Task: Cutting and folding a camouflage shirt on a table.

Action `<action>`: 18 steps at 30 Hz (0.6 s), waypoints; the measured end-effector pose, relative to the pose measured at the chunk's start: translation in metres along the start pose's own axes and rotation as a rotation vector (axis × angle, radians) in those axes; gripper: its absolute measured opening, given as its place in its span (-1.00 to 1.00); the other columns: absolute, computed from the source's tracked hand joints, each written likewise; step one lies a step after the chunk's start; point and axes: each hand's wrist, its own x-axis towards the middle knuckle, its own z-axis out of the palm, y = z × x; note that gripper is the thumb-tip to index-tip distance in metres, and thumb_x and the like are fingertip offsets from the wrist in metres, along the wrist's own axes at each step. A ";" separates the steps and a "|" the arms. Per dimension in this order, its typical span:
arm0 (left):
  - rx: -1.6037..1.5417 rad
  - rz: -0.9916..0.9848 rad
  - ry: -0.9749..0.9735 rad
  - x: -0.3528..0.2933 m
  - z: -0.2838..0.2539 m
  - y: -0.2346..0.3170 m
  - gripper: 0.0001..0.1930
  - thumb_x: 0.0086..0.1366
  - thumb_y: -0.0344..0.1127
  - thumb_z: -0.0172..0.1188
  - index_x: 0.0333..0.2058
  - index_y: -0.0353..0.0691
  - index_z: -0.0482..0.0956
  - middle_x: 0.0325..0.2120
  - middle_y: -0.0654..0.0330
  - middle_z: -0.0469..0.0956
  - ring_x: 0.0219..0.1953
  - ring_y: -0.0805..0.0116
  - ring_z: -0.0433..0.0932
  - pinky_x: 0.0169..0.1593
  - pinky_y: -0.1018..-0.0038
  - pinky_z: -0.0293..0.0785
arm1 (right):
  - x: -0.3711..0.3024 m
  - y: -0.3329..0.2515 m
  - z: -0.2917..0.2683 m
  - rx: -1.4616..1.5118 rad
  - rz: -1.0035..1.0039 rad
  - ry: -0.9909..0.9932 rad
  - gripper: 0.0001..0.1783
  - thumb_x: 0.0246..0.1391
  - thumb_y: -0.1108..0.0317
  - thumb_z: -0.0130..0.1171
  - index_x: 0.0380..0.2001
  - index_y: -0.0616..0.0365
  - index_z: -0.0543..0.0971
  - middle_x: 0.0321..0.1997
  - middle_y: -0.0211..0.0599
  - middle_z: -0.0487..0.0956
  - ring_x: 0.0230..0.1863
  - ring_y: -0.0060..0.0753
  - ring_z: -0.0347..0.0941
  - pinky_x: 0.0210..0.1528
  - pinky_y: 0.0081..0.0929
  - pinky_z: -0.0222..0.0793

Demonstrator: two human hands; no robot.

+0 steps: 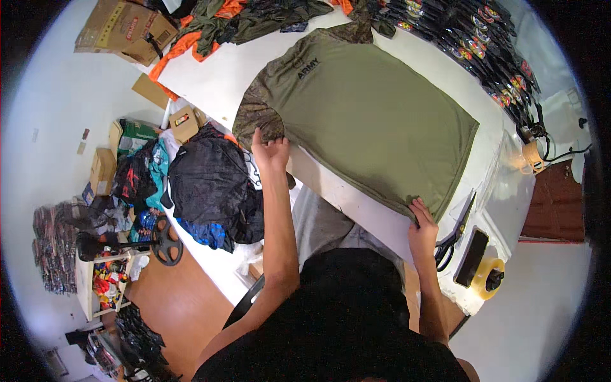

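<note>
An olive-green T-shirt (375, 105) with dark camouflage sleeves and dark lettering on the chest lies spread on the white table. My left hand (272, 153) is at the near camouflage sleeve (258, 114), its curled fingers gripping the sleeve's edge. At the shirt's bottom hem, my right hand (422, 230) pinches the near corner of the fabric. Black-handled scissors (453, 239) lie just right of my right hand. Beyond them are a dark phone-like slab (471, 258) and a yellow tape roll (489, 279).
Camouflage and orange garments (235, 25) are heaped at the far edge, beside a cardboard box (130, 32). Many packaged dark items (458, 32) overlap at the far right. A black garment pile (213, 181) sits left of my left forearm. A steering-wheel-shaped black object (167, 240) stands beyond it.
</note>
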 end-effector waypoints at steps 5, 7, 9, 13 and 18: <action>-0.154 0.181 -0.298 0.020 -0.011 0.022 -0.57 0.34 -0.21 -0.17 0.12 -0.29 0.28 0.12 0.03 0.31 0.18 0.07 0.24 0.28 0.14 0.08 | 0.001 0.006 -0.007 0.038 0.019 -0.009 -0.50 -0.34 0.76 -0.01 -0.18 0.33 0.53 0.00 0.00 0.50 0.16 -0.10 0.35 0.19 -0.34 0.25; -0.085 0.314 -0.249 0.006 -0.003 0.028 -0.57 0.36 -0.20 -0.20 0.10 -0.32 0.30 0.14 0.06 0.30 0.17 0.09 0.27 0.28 0.18 0.11 | 0.002 0.006 -0.010 0.054 0.018 -0.008 -0.51 -0.33 0.75 0.00 -0.18 0.33 0.53 -0.02 0.02 0.51 0.14 -0.08 0.37 0.18 -0.34 0.27; -0.041 0.374 -0.268 0.005 0.000 0.040 -0.58 0.36 -0.19 -0.18 0.08 -0.33 0.32 0.11 0.07 0.33 0.13 0.10 0.32 0.26 0.20 0.15 | 0.002 0.008 -0.011 0.063 0.067 -0.032 -0.53 -0.32 0.75 0.01 -0.20 0.34 0.53 -0.03 0.02 0.52 0.12 -0.05 0.37 0.17 -0.34 0.27; 0.064 0.640 -0.227 0.002 0.019 0.044 -0.60 0.36 -0.15 -0.15 0.00 -0.33 0.38 0.02 0.07 0.41 0.06 0.16 0.39 0.20 0.17 0.24 | 0.002 0.005 -0.017 0.074 0.117 -0.003 -0.56 -0.26 0.75 -0.05 -0.21 0.34 0.55 -0.07 0.03 0.55 0.11 -0.13 0.41 0.18 -0.42 0.25; 0.422 0.969 -0.091 -0.004 0.069 0.030 -0.56 0.31 -0.10 0.05 -0.13 -0.47 0.38 -0.14 0.07 0.44 -0.15 0.27 0.43 -0.05 0.34 0.36 | 0.017 0.015 -0.034 0.302 0.235 0.056 -0.70 -0.05 0.61 0.03 -0.19 0.30 0.57 -0.20 -0.15 0.61 -0.12 -0.42 0.49 -0.02 -0.56 0.32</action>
